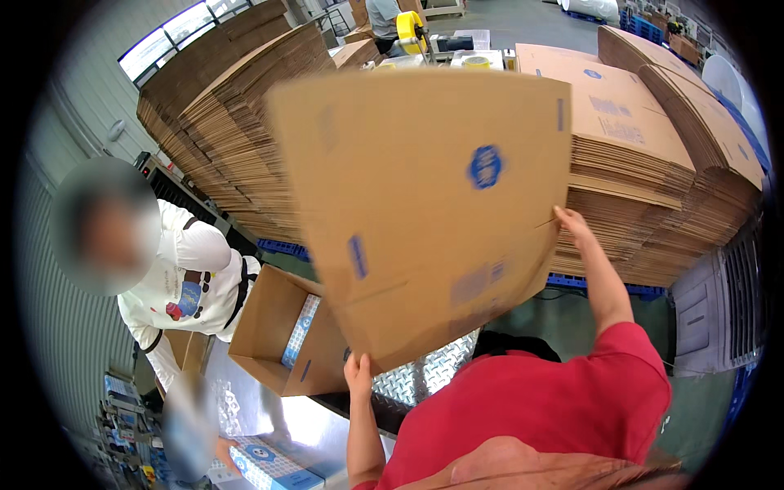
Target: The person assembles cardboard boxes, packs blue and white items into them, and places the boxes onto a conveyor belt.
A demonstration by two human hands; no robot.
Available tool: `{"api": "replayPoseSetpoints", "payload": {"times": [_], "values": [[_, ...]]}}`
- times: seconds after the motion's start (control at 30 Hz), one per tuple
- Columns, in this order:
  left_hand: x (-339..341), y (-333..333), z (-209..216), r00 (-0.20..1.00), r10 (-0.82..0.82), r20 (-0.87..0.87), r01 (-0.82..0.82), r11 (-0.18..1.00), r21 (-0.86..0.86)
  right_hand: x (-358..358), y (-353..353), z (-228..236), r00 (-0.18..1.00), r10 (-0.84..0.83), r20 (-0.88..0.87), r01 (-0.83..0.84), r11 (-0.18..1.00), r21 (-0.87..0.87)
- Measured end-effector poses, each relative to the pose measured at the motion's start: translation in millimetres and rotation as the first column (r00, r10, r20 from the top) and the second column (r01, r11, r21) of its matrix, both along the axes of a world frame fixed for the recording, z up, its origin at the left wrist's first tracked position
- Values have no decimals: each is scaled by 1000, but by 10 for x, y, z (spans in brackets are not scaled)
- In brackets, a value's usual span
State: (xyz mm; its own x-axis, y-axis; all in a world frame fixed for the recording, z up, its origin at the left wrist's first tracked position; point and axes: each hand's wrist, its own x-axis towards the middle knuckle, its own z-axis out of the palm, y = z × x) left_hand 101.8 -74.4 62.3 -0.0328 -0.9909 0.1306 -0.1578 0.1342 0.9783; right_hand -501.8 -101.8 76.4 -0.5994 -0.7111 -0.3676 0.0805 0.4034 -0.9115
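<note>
A large flattened cardboard box (416, 188), brown with blue printed marks, is held up before me, tilted and slightly blurred by motion. At its lower left corner my left hand (358, 376) is closed on the edge. My right hand (574, 227) pinches the right edge, thumb toward me. Just left of the flattened box, and partly covered by it, an open carton (257, 327) rests on the metal table (282, 416). Inside that carton lies a blue-and-white patterned box (302, 331).
Tall stacks of flat cardboard (245, 106) rise behind at left, and more cardboard stacks (629, 163) stand at right on blue pallets. A co-worker in a white shirt (196, 253) is at the left. Blue-and-white boxes (269, 461) lie on the near table. A tape roll (411, 33) is beyond.
</note>
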Motion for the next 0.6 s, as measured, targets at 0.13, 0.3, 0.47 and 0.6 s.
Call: {"api": "replayPoseSetpoints", "payload": {"times": [0.13, 0.3, 0.47, 0.6], "values": [[449, 672, -928, 581, -5, 814, 0, 1000, 6, 713, -933, 403, 968, 198, 152, -84, 831, -549], [-546, 803, 385, 547, -27, 837, 253, 958, -134, 1697, -1671, 1444, 604, 205, -770, -772, 391, -501], [-1215, 261, 1727, 302, 550, 779, 57, 805, -591, 2823, -1174, 1152, 52, -106, -993, -997, -62, -45], [-1170, 36, 1778, 388, -20, 921, -40, 998, 38, 2655, -1120, 1194, -63, -90, -994, -997, -32, 67]]}}
